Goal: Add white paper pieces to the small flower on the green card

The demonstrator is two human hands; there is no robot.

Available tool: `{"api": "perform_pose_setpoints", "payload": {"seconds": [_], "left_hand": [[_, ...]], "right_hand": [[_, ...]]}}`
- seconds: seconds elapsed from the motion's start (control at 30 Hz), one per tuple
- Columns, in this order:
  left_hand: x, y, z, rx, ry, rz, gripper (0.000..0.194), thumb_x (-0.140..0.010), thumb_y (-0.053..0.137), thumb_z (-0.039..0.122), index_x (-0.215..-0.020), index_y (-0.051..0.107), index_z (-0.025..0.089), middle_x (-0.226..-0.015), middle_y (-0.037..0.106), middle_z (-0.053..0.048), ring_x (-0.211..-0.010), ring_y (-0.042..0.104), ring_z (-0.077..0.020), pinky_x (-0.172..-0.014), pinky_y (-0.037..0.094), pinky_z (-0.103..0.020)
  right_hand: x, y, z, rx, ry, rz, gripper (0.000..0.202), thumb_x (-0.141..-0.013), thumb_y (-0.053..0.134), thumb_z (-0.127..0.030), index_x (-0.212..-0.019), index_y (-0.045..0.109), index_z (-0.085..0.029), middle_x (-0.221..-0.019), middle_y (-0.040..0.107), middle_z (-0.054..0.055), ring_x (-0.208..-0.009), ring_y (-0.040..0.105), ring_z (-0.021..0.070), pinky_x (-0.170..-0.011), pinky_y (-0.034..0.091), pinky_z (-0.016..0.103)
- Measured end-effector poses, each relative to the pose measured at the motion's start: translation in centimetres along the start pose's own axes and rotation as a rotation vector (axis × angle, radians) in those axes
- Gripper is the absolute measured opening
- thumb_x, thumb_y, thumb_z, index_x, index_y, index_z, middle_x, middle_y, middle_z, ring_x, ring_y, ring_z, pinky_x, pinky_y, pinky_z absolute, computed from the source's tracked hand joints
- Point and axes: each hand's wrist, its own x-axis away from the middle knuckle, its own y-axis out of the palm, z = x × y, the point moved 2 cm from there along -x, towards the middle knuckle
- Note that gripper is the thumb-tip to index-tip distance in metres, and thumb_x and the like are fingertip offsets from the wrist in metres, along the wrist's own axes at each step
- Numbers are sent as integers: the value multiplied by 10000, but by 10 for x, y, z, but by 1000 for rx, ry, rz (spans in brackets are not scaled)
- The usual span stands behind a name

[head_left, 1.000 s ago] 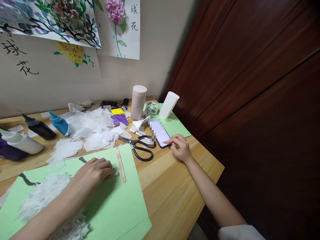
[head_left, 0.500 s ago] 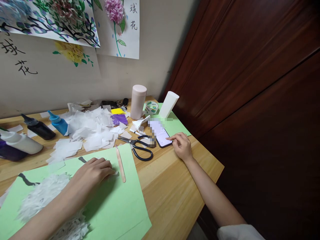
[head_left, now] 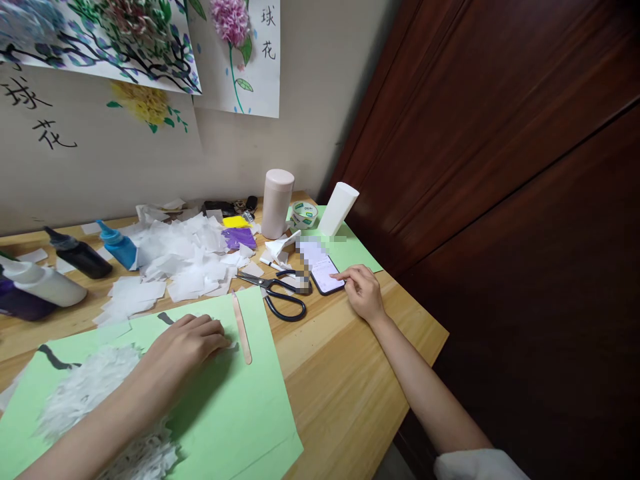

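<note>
My left hand (head_left: 197, 340) rests over a green sheet of paper (head_left: 235, 413), its fingers curled together around a small piece of white paper (head_left: 233, 347) that peeks out at the fingertips. Under and beside my left forearm lie fluffy clusters of white paper strips (head_left: 90, 387) on the sheet. A wooden craft stick (head_left: 242, 330) lies just right of that hand. On the right, my right hand (head_left: 364, 292) touches the lit screen of a phone (head_left: 325, 273) with its index finger stretched out. The other fingers of that hand are loosely folded and hold nothing.
Black-handled scissors (head_left: 280, 293) lie left of the phone. Loose white paper pieces (head_left: 185, 247) are heaped behind the sheet, with paint bottles (head_left: 83, 257) to their left. A pink tumbler (head_left: 278, 203), a tape roll (head_left: 305, 215) and a leaning white object (head_left: 340, 208) stand farther back.
</note>
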Motion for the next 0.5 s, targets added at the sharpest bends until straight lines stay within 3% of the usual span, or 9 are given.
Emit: {"api": "perform_pose_setpoints", "payload": {"seconds": [0.23,0.5], "left_hand": [[0,-3,2,28,-1,20,304,-883,367,189,-845,661,256,-815,666,-2,-772,563,-153,-708,361,-294],[0,-4,2,3,-3,-34,309,-892,353,181,-879,651,262,-854,666,-1,-808,567,-161,-725,358,-305]], "right_hand": [[0,6,-1,-51,-11,-89,346,-786,418,-53,-943,671,-230,-858,638,41,-829,561,195,-742,435,350],[0,7,1,-68,6,-120,342,-794,417,-58,-962,664,-224,-881,633,52,-863,555,202,-765,444,358]]}}
